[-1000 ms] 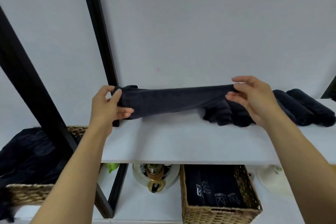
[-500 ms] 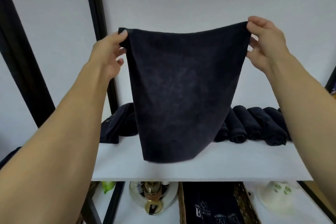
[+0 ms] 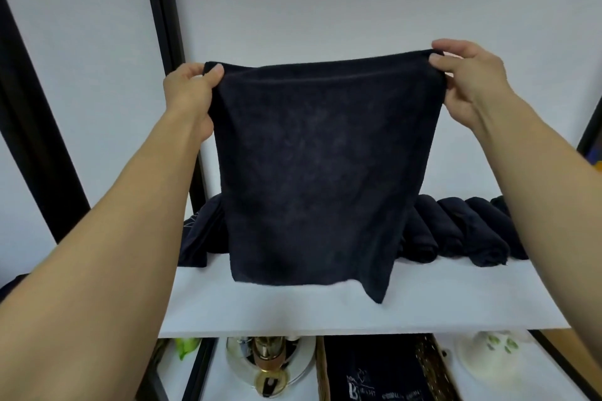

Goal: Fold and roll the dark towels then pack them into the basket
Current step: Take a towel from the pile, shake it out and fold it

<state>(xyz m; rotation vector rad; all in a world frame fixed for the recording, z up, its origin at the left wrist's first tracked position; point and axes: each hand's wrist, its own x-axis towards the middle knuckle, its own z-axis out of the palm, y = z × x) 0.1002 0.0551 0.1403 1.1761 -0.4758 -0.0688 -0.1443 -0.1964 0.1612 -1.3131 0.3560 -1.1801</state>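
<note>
A dark towel (image 3: 312, 172) hangs spread out in the air in front of me, above the white shelf (image 3: 325, 312). My left hand (image 3: 192, 91) pinches its top left corner and my right hand (image 3: 469, 78) pinches its top right corner. The towel's lower edge hangs just over the shelf, with one corner drooping lower at the right. Several rolled dark towels (image 3: 456, 231) lie side by side on the shelf behind it, at the right. A loose dark towel (image 3: 198, 238) is heaped at the shelf's left. The wicker basket (image 3: 321, 371) with dark towels in it sits below the shelf.
Black frame posts (image 3: 163, 26) rise at the left, a white wall behind. On the lower level stand a shiny metal and gold object (image 3: 267, 365), a green item (image 3: 185, 345) and a white ceramic piece with green marks (image 3: 492, 355).
The towel, held bunched low over the shelf a second ago, was lifted and spread open. Since half a second ago both hands have come slightly lower with it.
</note>
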